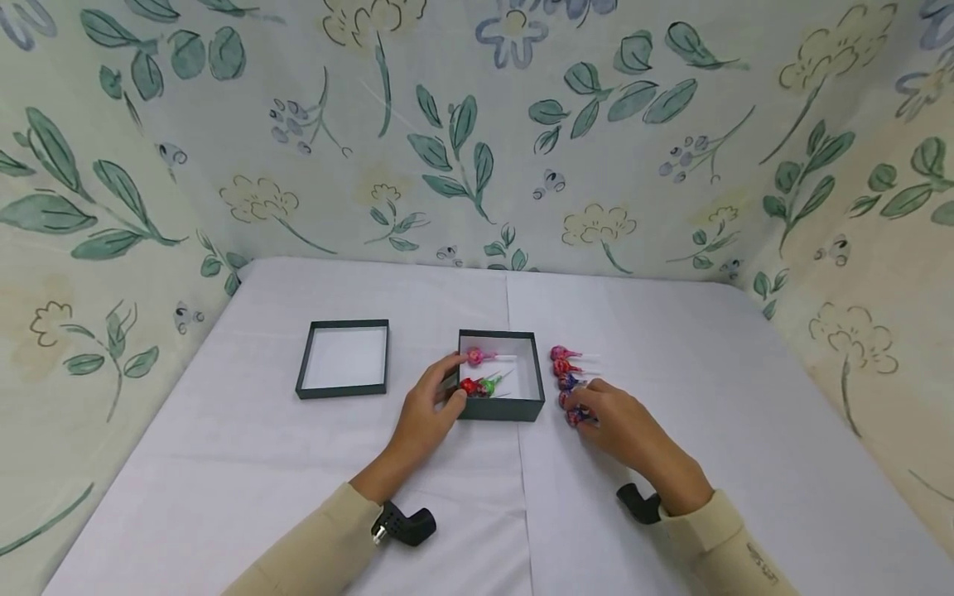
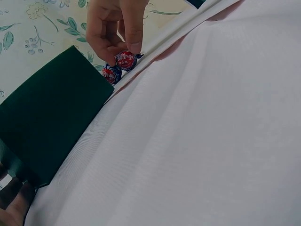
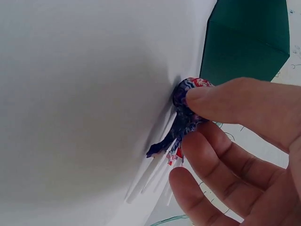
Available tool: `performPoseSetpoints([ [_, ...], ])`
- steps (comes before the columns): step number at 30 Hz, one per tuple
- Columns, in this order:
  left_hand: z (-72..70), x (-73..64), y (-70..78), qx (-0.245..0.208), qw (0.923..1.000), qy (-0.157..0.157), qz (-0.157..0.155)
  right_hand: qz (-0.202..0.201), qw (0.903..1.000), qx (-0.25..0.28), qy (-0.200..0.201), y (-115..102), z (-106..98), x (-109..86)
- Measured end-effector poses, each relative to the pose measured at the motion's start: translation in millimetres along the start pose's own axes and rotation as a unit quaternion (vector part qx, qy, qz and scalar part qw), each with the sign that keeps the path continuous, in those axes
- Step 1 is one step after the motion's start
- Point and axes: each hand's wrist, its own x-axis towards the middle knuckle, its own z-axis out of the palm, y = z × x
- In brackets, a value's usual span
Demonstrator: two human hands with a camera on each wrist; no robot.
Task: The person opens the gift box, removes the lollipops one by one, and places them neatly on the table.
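A dark green box [image 1: 501, 410] with a white inside lies open in the middle of the table. My left hand [image 1: 419, 420] grips its left side, the thumb at the near left corner. In the box lie a pink lollipop [image 1: 475, 356], a red lollipop [image 1: 468, 386] and a green lollipop [image 1: 488, 386]. Right of the box, several lollipops form a column, a pink one [image 1: 561, 353] at the far end. At its near end, my right hand [image 1: 624, 424] pinches a lollipop in blue and red wrapping [image 3: 181, 96] between thumb and fingers, its stick close to the tablecloth.
A shallow green-rimmed lid [image 1: 341, 391] with a white inside lies left of the box. White cloth [image 1: 224, 497] covers the table, with a few folds in it. Floral fabric [image 1: 462, 165] hangs behind and along both sides.
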Motion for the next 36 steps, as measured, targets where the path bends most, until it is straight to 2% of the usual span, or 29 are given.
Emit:
performPoseSetpoints([
  [6, -1.3, 1.3, 2.2, 0.007, 1.0000, -0.007, -0.001, 0.003, 1.0000, 0.009, -0.001, -1.4, -5.1, -0.6],
  [11, -2.4, 1.8, 3.4, 0.014, 0.9999, -0.009, -0.002, -0.010, 0.9997, 0.017, 0.012, -4.3, -8.6, -0.2],
  [19, -1.8, -0.5, 5.0, 0.007, 0.9999, -0.009, -0.008, -0.059, 0.9950, 0.051, 0.062, -17.4, -20.3, 5.4],
  [26, -1.7, -1.4, 5.4, 0.003, 0.9999, -0.008, -0.009, -0.121, 0.9841, 0.091, 0.094, -35.1, -28.3, 21.7],
  [31, -1.8, -0.5, 3.3, -0.004, 0.9999, -0.014, -0.008, -0.130, 0.9793, 0.136, 0.073, -44.9, -30.9, 39.8],
  [36, -1.2, 0.2, 2.1, -0.006, 0.9998, -0.015, -0.008, -0.130, 0.9789, 0.155, 0.028, -50.1, -28.9, 61.1],
])
